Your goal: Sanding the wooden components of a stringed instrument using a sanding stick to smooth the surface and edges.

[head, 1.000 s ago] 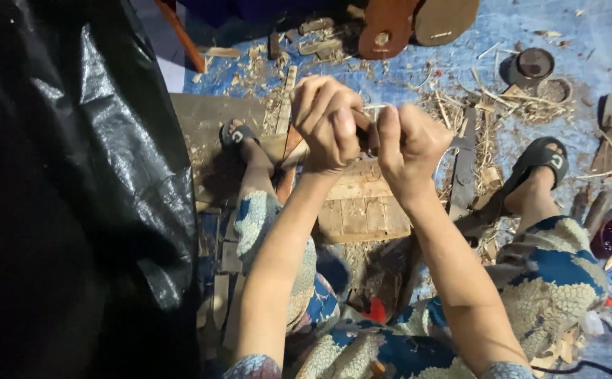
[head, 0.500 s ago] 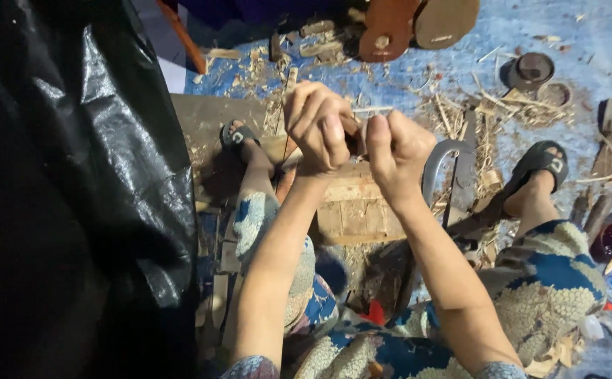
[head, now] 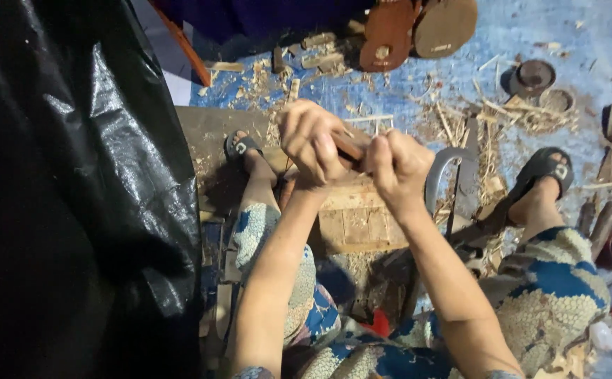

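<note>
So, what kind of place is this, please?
Most likely an informal woodworking spot on the floor. Wood shavings are scattered over a blue floor covering, a worn wooden block lies between the person's feet, and both hands grip a small brown wooden piece.

I see no labels, signs or screens anywhere in this view. The only thing close to packaging is a large black plastic bag (head: pixel 74 189), glossy and wrinkled, which fills the whole left side from top to bottom. I cannot tell what it holds.
</note>
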